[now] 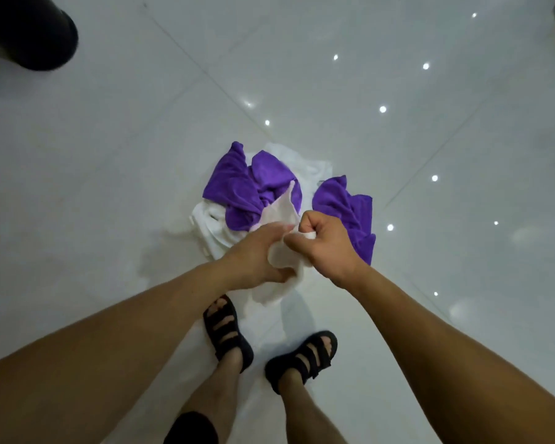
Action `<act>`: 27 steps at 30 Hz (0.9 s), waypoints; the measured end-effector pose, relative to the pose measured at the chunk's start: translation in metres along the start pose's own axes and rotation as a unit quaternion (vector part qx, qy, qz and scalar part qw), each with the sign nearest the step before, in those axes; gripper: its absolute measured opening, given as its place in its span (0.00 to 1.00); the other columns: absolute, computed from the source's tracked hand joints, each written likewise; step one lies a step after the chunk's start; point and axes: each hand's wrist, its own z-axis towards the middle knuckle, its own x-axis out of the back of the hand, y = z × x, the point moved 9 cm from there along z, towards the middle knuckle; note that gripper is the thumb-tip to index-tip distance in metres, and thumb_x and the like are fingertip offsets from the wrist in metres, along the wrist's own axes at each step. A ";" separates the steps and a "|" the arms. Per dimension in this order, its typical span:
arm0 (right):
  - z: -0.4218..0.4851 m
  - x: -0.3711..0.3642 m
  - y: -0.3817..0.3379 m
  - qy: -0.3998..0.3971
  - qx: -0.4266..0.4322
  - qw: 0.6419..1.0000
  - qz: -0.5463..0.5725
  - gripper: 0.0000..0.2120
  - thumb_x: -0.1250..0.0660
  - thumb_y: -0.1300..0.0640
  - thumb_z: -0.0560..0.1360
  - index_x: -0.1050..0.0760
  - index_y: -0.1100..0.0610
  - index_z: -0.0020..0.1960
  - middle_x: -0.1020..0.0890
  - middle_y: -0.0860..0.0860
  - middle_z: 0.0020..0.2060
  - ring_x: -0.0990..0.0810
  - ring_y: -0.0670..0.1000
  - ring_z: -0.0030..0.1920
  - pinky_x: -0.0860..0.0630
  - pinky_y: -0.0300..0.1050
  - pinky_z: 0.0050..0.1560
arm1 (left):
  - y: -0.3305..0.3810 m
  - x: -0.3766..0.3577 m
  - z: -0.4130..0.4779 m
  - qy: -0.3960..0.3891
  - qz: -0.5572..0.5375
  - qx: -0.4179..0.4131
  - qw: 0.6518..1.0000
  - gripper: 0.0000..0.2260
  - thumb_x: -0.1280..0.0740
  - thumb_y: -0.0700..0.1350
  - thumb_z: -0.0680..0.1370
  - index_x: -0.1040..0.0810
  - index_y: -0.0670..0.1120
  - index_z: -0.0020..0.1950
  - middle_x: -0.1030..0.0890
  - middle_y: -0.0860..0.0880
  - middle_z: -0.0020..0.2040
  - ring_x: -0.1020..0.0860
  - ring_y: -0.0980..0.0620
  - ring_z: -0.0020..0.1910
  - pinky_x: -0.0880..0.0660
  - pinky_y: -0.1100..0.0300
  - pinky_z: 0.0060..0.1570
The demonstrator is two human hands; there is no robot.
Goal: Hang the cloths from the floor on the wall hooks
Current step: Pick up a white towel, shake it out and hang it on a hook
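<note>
Glossy white tile floor (pixel 109 155), spots of light mirrored in it. Dark blurred shapes (pixel 29 30) upper left, well apart from the pile. Black sandals (pixel 226 328) below the hands. Pile on the floor: crumpled purple cloths (pixel 247 187) over white cloths (pixel 212 229). Held white cloth (pixel 282 254) is soft and bunched, above the pile's near edge. Left hand (pixel 253 254) and right hand (pixel 326 241) both grip it, fingers curled round the fabric.

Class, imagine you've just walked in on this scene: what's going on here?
A person in black sandals stands over a heap of cloths on the tiled floor. The left hand and right hand both grip one white cloth, held just above the heap. Two purple cloths and more white fabric lie on the floor. No wall hooks are in view, so no cloth can be seen hung.
</note>
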 end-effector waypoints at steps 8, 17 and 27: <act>-0.050 0.025 -0.205 -0.094 0.030 0.980 -0.175 0.20 0.20 0.49 0.62 0.32 0.50 0.36 0.28 0.39 0.28 0.29 0.40 0.30 0.34 0.33 0.30 | 0.124 0.162 -0.123 0.126 0.172 -0.011 0.977 0.09 0.41 0.52 0.80 0.22 0.53 0.54 0.18 0.53 0.46 0.21 0.51 0.45 0.28 0.57 0.42; -0.085 -0.031 -0.398 -0.132 0.231 0.826 -0.496 0.13 0.35 0.46 0.76 0.21 0.54 0.54 0.23 0.52 0.52 0.28 0.55 0.55 0.30 0.46 0.51 | 0.237 0.328 -0.281 0.351 0.268 -0.006 0.897 0.03 0.37 0.46 0.77 0.30 0.49 0.47 0.26 0.50 0.42 0.26 0.45 0.42 0.33 0.54 0.38; -0.149 -0.075 -0.535 -0.291 0.187 0.934 -0.093 0.25 0.21 0.55 0.60 0.21 0.56 0.55 0.15 0.54 0.48 0.16 0.56 0.49 0.19 0.55 0.52 | 0.351 0.405 -0.447 0.581 0.105 -0.063 0.804 0.06 0.35 0.45 0.75 0.20 0.50 0.50 0.18 0.51 0.46 0.21 0.49 0.45 0.24 0.54 0.47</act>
